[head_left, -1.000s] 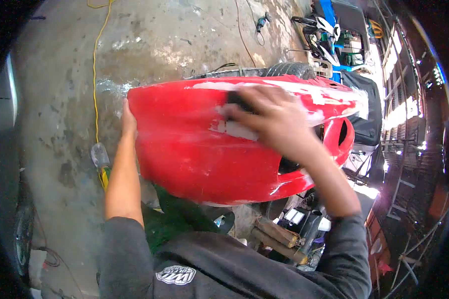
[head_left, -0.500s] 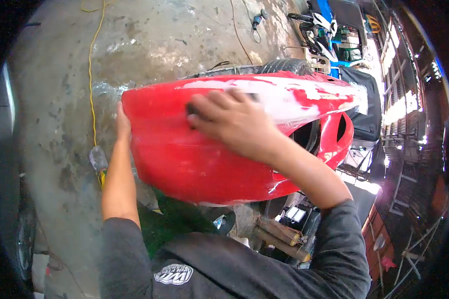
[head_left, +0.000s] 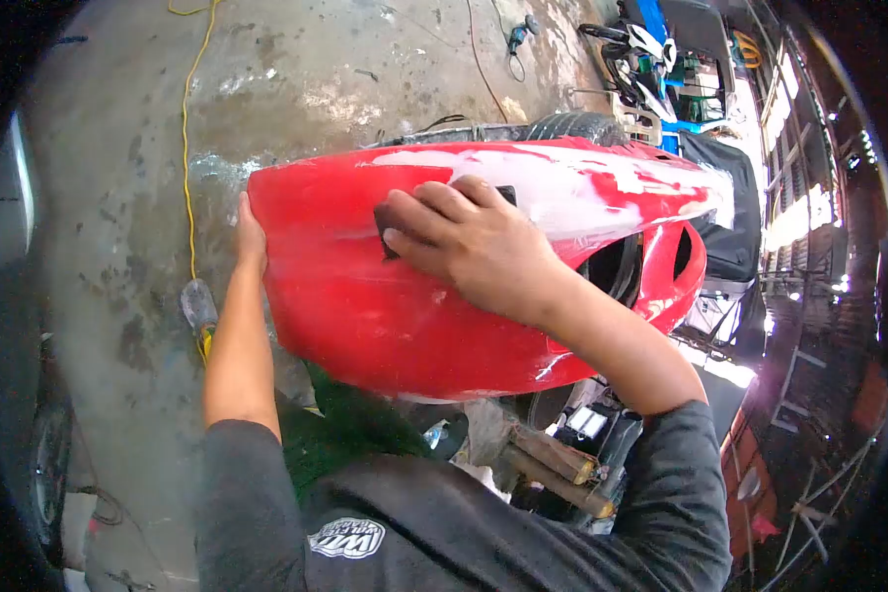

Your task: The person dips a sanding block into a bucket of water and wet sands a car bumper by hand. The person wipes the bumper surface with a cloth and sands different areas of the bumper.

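Note:
A red car bumper with pale, bare-looking patches along its upper side spans the middle of the view. My right hand is closed around a dark sanding block, which lies against the painted surface near those patches; the palm hides most of the block. At the bumper's left end, my left hand grips the edge, and some of its fingers are hidden behind the panel.
A yellow cord runs over the concrete floor to a clear-and-yellow object on the left. Behind the bumper lies a tire. A blue-and-white motorbike stands at the upper right. Metal cylinders and clutter sit below.
My right hand, blurred by motion before, is now sharp and slightly farther right and lower with the block. My left hand keeps its place on the bumper's edge. The whole view has shifted slightly.

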A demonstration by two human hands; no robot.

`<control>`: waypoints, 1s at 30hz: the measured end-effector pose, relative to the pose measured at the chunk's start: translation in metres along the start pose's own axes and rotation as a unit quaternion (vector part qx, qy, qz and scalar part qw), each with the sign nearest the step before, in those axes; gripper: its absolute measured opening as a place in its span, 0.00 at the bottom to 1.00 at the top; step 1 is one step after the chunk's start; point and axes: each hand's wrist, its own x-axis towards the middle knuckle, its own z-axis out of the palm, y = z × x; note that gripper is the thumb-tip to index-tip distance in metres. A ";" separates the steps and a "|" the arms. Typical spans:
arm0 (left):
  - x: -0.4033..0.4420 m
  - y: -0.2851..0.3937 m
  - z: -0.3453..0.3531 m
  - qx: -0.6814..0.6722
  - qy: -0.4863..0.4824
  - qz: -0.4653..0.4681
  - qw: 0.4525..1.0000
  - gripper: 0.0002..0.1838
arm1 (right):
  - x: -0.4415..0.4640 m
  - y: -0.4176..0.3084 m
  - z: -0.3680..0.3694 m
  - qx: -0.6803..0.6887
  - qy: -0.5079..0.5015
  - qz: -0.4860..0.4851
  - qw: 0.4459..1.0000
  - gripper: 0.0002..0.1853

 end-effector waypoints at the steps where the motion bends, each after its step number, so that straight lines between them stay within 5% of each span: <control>1: 0.012 -0.004 -0.003 -0.024 -0.025 0.002 0.999 0.39 | 0.002 0.002 0.002 0.005 0.012 -0.012 1.000 0.23; 7: 0.011 -0.004 -0.001 -0.055 -0.046 0.000 0.997 0.38 | -0.108 0.033 -0.048 -0.017 -0.002 0.131 0.991 0.26; 15: 0.032 -0.018 -0.015 -0.020 -0.038 0.028 0.999 0.38 | 0.021 -0.008 0.022 -0.019 0.062 0.035 0.997 0.21; 19: 0.029 -0.014 -0.015 -0.015 -0.024 0.022 0.999 0.37 | -0.094 0.037 -0.027 -0.025 0.082 0.176 0.981 0.22; 22: 0.030 -0.015 -0.014 0.023 -0.004 0.058 0.998 0.37 | -0.101 0.032 -0.034 -0.059 0.072 0.236 0.967 0.22; 27: 0.008 -0.005 -0.003 -0.059 -0.056 0.013 0.997 0.37 | 0.022 -0.025 0.022 -0.017 0.089 0.112 0.990 0.20; 30: -0.009 0.013 0.015 -0.062 -0.052 -0.009 0.997 0.37 | -0.028 -0.003 0.004 0.014 0.099 0.141 0.985 0.19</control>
